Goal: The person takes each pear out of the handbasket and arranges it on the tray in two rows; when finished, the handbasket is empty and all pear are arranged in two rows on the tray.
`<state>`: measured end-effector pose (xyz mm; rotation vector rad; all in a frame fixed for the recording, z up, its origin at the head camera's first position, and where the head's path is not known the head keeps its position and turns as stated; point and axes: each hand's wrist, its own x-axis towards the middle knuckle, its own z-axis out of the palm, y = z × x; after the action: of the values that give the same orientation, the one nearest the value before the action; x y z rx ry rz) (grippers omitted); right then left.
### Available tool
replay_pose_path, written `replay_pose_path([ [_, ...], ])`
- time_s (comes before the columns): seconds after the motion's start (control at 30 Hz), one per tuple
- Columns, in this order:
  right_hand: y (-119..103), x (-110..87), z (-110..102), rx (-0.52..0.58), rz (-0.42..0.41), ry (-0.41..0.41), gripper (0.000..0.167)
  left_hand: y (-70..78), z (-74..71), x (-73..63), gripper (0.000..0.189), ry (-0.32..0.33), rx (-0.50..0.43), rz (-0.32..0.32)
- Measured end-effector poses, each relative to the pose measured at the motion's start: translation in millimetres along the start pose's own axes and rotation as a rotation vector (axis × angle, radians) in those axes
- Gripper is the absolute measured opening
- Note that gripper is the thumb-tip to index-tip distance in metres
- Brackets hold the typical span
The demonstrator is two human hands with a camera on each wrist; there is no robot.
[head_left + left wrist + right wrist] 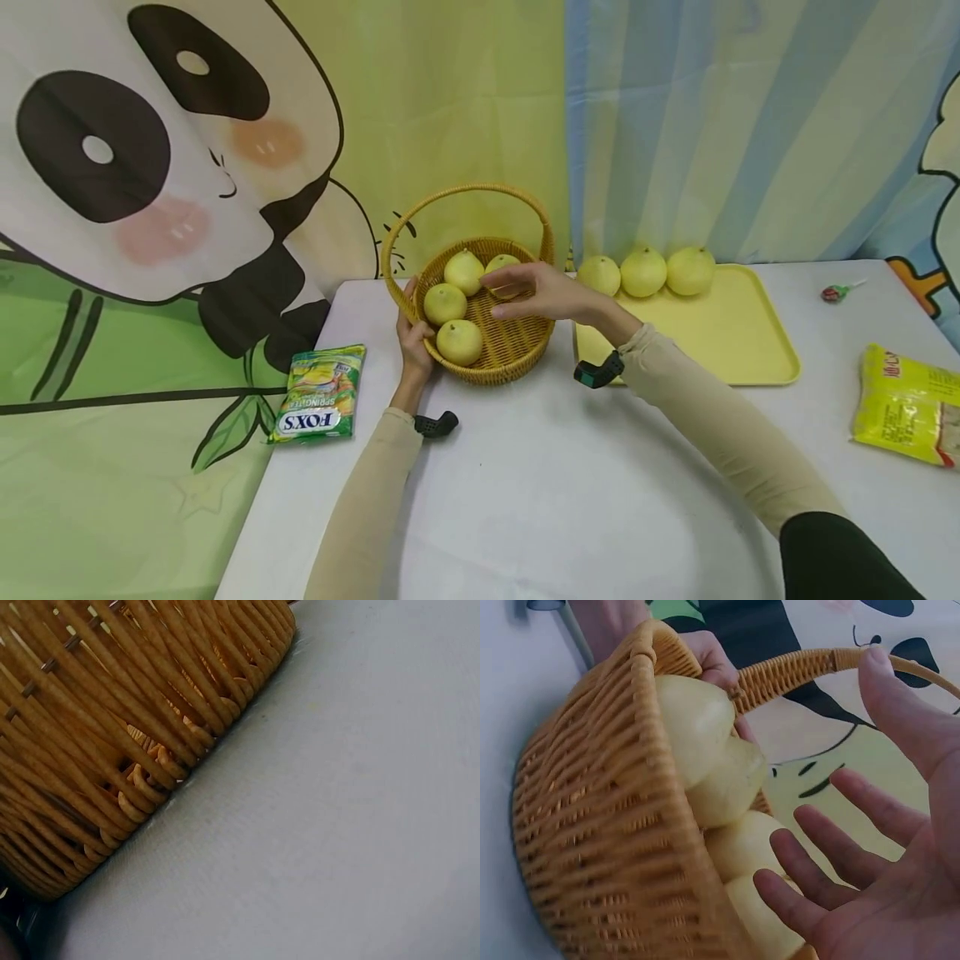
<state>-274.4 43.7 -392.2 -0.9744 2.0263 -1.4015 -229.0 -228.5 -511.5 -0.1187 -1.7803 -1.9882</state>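
Note:
A wicker basket (495, 350) with a tall arched handle stands on the table. Several round, pale yellow-green fruits that look like pomelos (460, 342) lie inside it, mostly along its left and back. My left hand (415, 337) grips the basket's left rim near the foot of the handle; in the left wrist view only the woven side shows and that hand is hidden. Over the basket's right part hovers my right hand (536, 292), fingers spread and nothing in them. The right wrist view shows its fingertips (769, 879) close to the nearest fruit.
Right of the basket, a yellow tray (750, 333) bears three similar fruits (643, 272) along its back left edge. A green Fox's candy bag (318, 392) lies at left. At far right are a yellow packet (903, 408) and a small wrapped lollipop (834, 293). Printed curtains hang behind.

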Motion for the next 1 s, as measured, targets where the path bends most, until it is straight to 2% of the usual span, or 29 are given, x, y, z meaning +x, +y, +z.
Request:
replay_pose_path([
  [0.17,1.3,21.6,14.2,0.024,0.014,-0.084,0.068,0.8,0.3,0.4,0.097,-0.007,0.001,-0.003],
  [0.5,4.4,48.3,37.4,0.025,0.081,-0.196,0.061,0.7,-0.5,-0.5,0.098,0.005,0.047,-0.03],
  [0.67,6.3,54.2,44.6,-0.026,0.092,-0.222,0.062,1.6,-0.6,-1.3,0.098,0.004,0.044,-0.029],
  [0.87,13.6,56.0,49.0,-0.101,0.102,-0.25,0.074,2.8,0.4,-1.6,0.098,0.001,0.025,-0.019],
  [1.0,17.9,54.5,51.3,-0.127,0.084,-0.229,0.073,3.7,1.1,-1.7,0.098,0.004,0.015,-0.012],
])
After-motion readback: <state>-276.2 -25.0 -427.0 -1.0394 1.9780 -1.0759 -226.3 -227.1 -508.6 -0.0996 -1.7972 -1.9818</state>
